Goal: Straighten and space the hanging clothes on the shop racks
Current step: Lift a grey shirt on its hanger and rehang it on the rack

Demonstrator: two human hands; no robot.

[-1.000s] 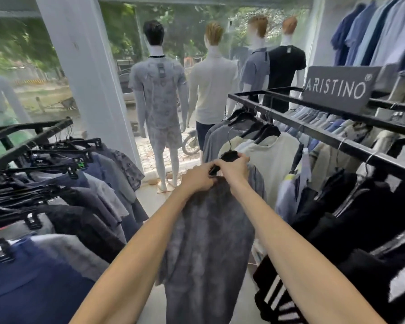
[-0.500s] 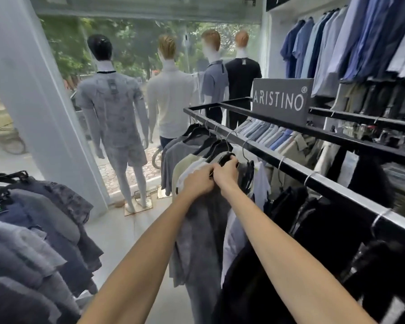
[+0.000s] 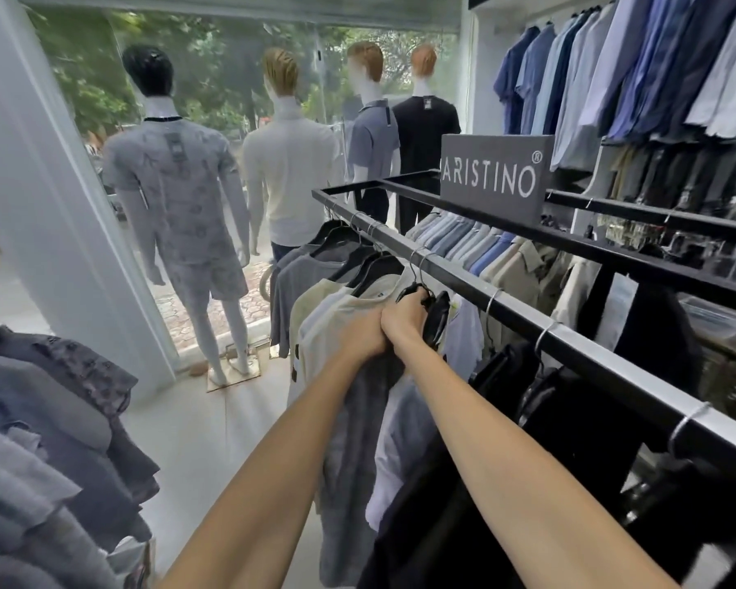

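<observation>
Head view: both hands are meeting just under the black rail. The right hand is curling its fingers around a black hanger. Whether the hanger's hook is sitting on the rail is hard to make out. The left hand is bunching the top of the grey shirt, its fingertips hidden in the fabric. The shirt is hanging below the rail between a cream shirt and black garments, and the forearms are partly covering it.
</observation>
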